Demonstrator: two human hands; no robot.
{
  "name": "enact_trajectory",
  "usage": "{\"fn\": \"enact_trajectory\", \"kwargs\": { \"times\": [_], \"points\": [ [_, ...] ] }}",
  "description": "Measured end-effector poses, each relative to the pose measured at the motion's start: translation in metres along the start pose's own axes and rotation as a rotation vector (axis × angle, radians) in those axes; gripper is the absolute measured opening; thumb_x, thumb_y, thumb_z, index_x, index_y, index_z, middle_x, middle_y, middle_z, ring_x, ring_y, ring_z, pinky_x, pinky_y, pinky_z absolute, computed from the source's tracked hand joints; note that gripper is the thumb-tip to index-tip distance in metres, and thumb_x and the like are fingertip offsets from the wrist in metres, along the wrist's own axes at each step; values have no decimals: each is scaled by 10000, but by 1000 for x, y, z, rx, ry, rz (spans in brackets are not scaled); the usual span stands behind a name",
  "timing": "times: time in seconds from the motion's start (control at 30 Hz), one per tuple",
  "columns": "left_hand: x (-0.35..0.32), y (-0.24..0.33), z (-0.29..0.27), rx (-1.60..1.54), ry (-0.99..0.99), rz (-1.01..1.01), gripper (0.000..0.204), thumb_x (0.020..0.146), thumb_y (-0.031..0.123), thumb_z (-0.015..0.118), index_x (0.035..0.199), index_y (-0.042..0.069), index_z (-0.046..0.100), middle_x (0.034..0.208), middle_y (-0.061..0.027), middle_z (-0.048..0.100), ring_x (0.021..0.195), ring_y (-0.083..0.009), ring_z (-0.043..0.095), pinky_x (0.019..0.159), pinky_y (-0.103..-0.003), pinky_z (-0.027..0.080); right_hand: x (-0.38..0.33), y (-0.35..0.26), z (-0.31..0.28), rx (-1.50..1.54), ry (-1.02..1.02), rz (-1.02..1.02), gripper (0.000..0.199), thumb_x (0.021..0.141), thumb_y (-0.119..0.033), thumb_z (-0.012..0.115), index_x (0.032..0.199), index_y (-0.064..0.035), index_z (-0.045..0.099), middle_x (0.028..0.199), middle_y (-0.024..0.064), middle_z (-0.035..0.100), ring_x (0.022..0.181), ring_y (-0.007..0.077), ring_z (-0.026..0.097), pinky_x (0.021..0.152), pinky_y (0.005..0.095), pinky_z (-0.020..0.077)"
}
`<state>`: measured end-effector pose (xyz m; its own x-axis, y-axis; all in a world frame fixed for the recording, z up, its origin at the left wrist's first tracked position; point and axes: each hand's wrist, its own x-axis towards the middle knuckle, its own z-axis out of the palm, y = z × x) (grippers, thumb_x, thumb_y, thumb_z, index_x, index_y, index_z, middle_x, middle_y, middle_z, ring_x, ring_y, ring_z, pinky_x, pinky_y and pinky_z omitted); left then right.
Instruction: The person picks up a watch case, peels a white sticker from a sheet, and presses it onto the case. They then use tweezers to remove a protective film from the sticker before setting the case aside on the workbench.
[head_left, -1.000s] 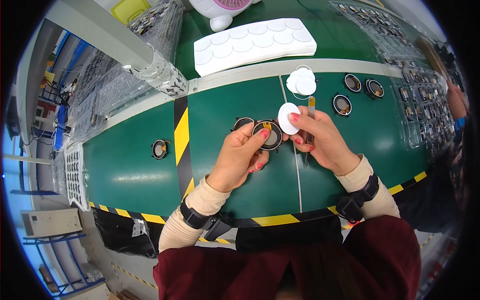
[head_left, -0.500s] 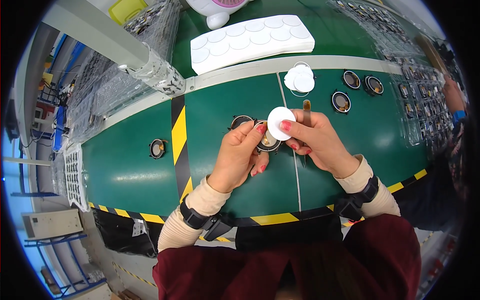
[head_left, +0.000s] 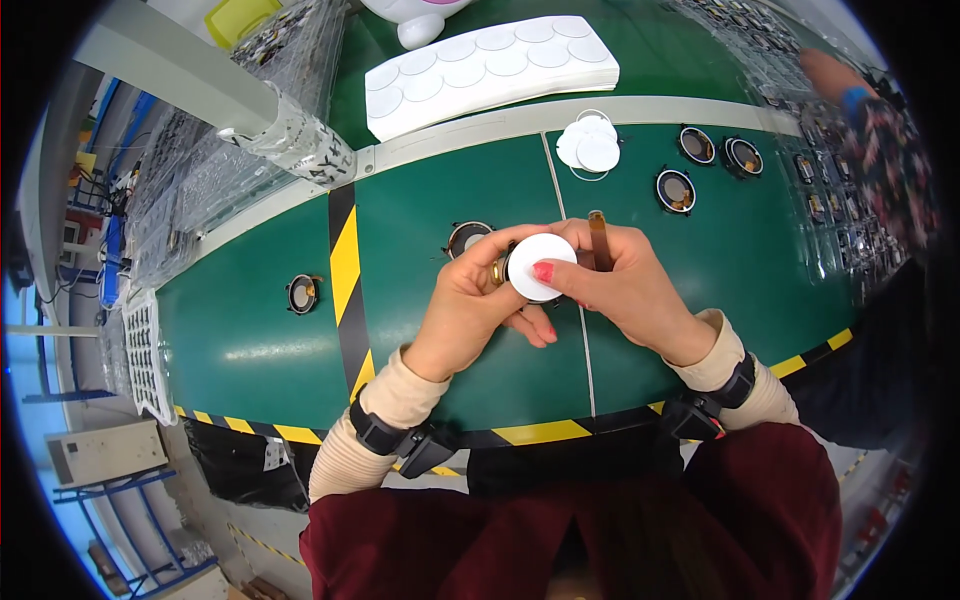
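Note:
My left hand (head_left: 462,312) grips a round, black-rimmed watch-like part (head_left: 503,268) by its edge, over the middle of the green table. A white disc (head_left: 532,258) lies across that part's face and hides most of it. The thumb of my right hand (head_left: 645,295) presses on the disc, its other fingers curled behind. A narrow brown strip-like piece (head_left: 599,242) sticks up between those right fingers; its lower end is hidden. Just beyond my left hand, another round part (head_left: 467,238) rests on the table, partly covered by the fingers.
Loose white discs (head_left: 590,147) and round parts (head_left: 675,190) lie toward the far right. A stack of white disc sheets (head_left: 490,72) sits beyond the pale ledge (head_left: 450,142). One round part (head_left: 302,294) is at left. Clear trays (head_left: 835,200) and another person's arm (head_left: 840,78) are at right.
The white disc has moved left onto the round part, and my right thumb now presses it there. My left fingers have shifted around the part's rim. The other person's arm has moved farther back.

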<state>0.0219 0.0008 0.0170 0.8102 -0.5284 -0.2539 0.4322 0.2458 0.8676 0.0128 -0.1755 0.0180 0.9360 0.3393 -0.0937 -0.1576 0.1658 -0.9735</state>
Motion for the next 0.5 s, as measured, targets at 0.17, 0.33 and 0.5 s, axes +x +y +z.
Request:
{"fn": "enact_trajectory", "kwargs": {
  "times": [0.17, 0.33, 0.5],
  "points": [
    [0, 0, 3, 40, -173, 46, 631, 758, -135, 564, 1312, 40, 316, 1150, -129, 489, 903, -232, 601, 763, -343, 545, -5, -9, -1, -3, 44, 19, 110, 802, -64, 619, 851, 20, 570, 929, 20, 540, 665, 23, 464, 547, 168, 370],
    [1, -4, 4, 93, -188, 100, 677, 722, -191, 561, 1312, 32, 317, 1239, -117, 409, 1059, -200, 512, 872, -341, 503, -5, -4, -5, -107, -4, -52, 111, 795, -44, 610, 861, 27, 557, 951, 27, 533, 691, 26, 479, 580, 173, 403],
    [1, -4, 4, 105, -199, 115, 658, 727, -193, 550, 1306, 21, 320, 1242, -111, 400, 1053, -178, 507, 882, -314, 494, -5, -2, -3, -36, -9, -29, 211, 788, -40, 606, 973, 21, 525, 891, 17, 543, 713, 32, 499, 593, 167, 416]
  ]
}}
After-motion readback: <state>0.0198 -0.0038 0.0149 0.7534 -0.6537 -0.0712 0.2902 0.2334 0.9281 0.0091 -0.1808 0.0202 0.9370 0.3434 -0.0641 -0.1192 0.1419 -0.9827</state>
